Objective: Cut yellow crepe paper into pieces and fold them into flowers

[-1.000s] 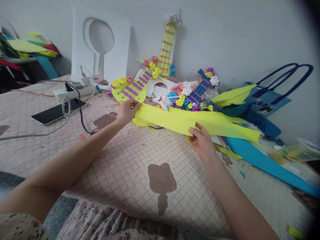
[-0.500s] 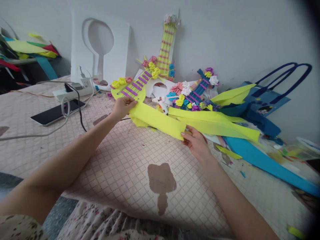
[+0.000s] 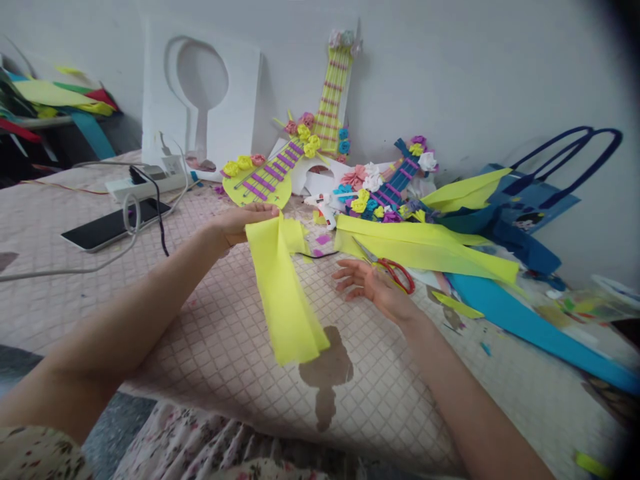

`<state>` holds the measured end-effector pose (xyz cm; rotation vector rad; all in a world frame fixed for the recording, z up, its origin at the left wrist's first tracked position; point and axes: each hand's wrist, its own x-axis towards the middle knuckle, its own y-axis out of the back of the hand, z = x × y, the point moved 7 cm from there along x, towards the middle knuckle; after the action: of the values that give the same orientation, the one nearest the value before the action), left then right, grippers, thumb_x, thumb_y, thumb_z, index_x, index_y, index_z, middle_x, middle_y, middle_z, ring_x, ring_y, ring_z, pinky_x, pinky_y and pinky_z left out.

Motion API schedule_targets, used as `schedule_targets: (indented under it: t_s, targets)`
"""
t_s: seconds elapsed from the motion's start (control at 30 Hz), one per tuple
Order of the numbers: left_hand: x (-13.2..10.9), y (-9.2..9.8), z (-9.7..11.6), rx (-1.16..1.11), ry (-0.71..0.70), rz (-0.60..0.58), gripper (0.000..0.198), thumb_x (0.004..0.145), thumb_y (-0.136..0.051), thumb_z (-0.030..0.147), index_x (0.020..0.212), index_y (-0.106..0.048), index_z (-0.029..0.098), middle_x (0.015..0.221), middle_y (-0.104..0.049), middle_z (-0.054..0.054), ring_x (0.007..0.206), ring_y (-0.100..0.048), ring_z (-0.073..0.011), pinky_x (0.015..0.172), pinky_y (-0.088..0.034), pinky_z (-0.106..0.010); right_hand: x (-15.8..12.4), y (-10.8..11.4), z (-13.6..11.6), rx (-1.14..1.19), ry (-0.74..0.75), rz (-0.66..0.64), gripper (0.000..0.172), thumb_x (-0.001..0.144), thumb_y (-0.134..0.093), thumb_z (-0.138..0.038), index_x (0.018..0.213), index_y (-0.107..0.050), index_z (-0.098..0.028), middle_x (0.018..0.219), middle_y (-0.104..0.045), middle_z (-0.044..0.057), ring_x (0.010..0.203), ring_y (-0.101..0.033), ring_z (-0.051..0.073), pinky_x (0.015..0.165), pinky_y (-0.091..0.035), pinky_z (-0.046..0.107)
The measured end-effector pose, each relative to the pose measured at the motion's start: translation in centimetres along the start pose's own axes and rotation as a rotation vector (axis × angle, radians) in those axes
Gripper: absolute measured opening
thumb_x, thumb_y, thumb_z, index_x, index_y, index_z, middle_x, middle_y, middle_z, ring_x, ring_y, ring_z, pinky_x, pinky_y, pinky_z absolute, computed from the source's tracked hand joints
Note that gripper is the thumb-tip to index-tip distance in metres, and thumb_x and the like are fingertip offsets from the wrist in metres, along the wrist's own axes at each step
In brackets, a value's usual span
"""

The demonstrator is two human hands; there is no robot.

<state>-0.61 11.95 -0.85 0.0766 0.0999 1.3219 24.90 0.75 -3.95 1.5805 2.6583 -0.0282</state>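
My left hand (image 3: 239,222) grips the top end of a yellow foam strip (image 3: 285,293), which hangs down toward me over the quilted pink cover (image 3: 225,340). Beside the strip, my right hand (image 3: 367,283) is held palm up with its fingers spread and nothing in it. Red-handled scissors (image 3: 395,270) lie just behind that hand, on more yellow foam sheets (image 3: 430,243).
Foam guitars with paper flowers (image 3: 270,177) lean at the wall, and a white glue gun (image 3: 323,203) lies beside them. A power strip (image 3: 150,180), cables and a dark tablet (image 3: 107,227) lie at the left. Blue foam (image 3: 530,323) and a blue bag (image 3: 535,200) are at the right.
My right hand has let go of the strip's far end and opened. The strip, earlier stretched between both hands, now hangs from my left hand. The scissors have come into view.
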Motion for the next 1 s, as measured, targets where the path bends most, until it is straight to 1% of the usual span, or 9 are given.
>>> schedule_targets:
  t_s: [0.13,0.2,0.3,0.43,0.53,0.63,0.73,0.87,1.0]
  targets:
    - [-2.2,-6.1,-0.2,0.053,0.130,-0.501,0.023,0.067,-0.071,0.039,0.069,-0.065,0.017,0.060,-0.062,-0.003,0.049,-0.055,-0.0123,0.047,-0.041,-0.023,0.6,-3.6,0.0,0.117,0.059,-0.074,0.062,0.082,-0.038,-0.070,0.120,-0.056,-0.024,0.114,-0.061,0.011,0.099,-0.059,0.022,0.081,-0.048,0.035]
    - [-3.0,-7.8,-0.3,0.216,0.102,-0.617,0.025,0.067,-0.070,0.041,0.070,-0.067,0.016,0.061,-0.063,-0.003,0.048,-0.054,-0.0108,0.045,-0.038,-0.021,0.8,-5.2,0.4,0.164,0.045,-0.083,0.061,0.081,-0.038,-0.070,0.117,-0.058,-0.024,0.112,-0.062,0.010,0.099,-0.059,0.021,0.080,-0.048,0.035]
    - [-3.1,-8.4,0.5,0.424,-0.039,-0.568,0.025,0.069,-0.067,0.042,0.070,-0.068,0.017,0.061,-0.061,-0.002,0.048,-0.050,-0.0090,0.041,-0.032,-0.019,1.1,-6.3,0.9,0.203,0.006,-0.022,0.058,0.081,-0.042,-0.070,0.110,-0.061,-0.024,0.105,-0.065,0.008,0.091,-0.060,0.019,0.072,-0.048,0.030]
    - [-3.4,-8.8,1.3,0.497,-0.110,-0.553,0.026,0.072,-0.063,0.043,0.073,-0.066,0.017,0.058,-0.057,0.000,0.047,-0.046,-0.0083,0.037,-0.031,-0.018,1.2,-6.0,1.3,0.149,-0.068,0.136,0.038,0.080,-0.056,-0.057,0.090,-0.063,-0.021,0.081,-0.065,0.002,0.070,-0.059,0.013,0.057,-0.045,0.023]
    - [-3.7,-9.4,1.6,0.491,-0.123,-0.586,0.025,0.072,-0.064,0.042,0.071,-0.065,0.017,0.057,-0.055,0.000,0.046,-0.045,-0.0082,0.038,-0.030,-0.018,1.4,-5.6,1.6,0.078,-0.101,0.204,0.029,0.074,-0.066,-0.047,0.074,-0.058,-0.019,0.063,-0.057,-0.003,0.052,-0.050,0.009,0.045,-0.036,0.020]
    - [-3.8,-9.8,1.6,0.486,-0.136,-0.587,0.028,0.072,-0.064,0.044,0.071,-0.065,0.016,0.057,-0.054,0.000,0.048,-0.045,-0.0079,0.040,-0.030,-0.018,1.7,-5.3,1.8,0.034,-0.058,0.257,0.028,0.073,-0.068,-0.042,0.066,-0.053,-0.019,0.052,-0.048,-0.007,0.043,-0.040,0.007,0.039,-0.028,0.020]
    - [-3.4,-9.2,1.5,0.407,-0.111,-0.481,0.037,0.075,-0.059,0.050,0.078,-0.066,0.015,0.065,-0.059,-0.002,0.055,-0.050,-0.0095,0.046,-0.034,-0.019,1.7,-4.8,1.9,0.047,-0.015,0.334,0.027,0.073,-0.067,-0.039,0.064,-0.050,-0.020,0.050,-0.044,-0.008,0.042,-0.036,0.007,0.039,-0.026,0.020]
    - [-3.1,-8.5,0.4,0.155,0.033,-0.337,0.049,0.077,-0.053,0.060,0.091,-0.065,0.015,0.082,-0.066,-0.007,0.073,-0.060,-0.0156,0.059,-0.044,-0.024,1.4,-4.0,1.9,0.090,0.022,0.441,0.027,0.072,-0.068,-0.038,0.062,-0.049,-0.020,0.050,-0.045,-0.007,0.042,-0.037,0.007,0.040,-0.027,0.021]
    - [-3.5,-9.3,-0.8,-0.022,0.096,-0.306,0.041,0.068,-0.070,0.050,0.087,-0.063,0.014,0.082,-0.065,-0.006,0.072,-0.060,-0.0140,0.063,-0.045,-0.024,1.3,-3.5,2.0,0.113,0.045,0.503,0.028,0.071,-0.068,-0.038,0.062,-0.049,-0.020,0.051,-0.045,-0.007,0.044,-0.037,0.008,0.041,-0.028,0.022]
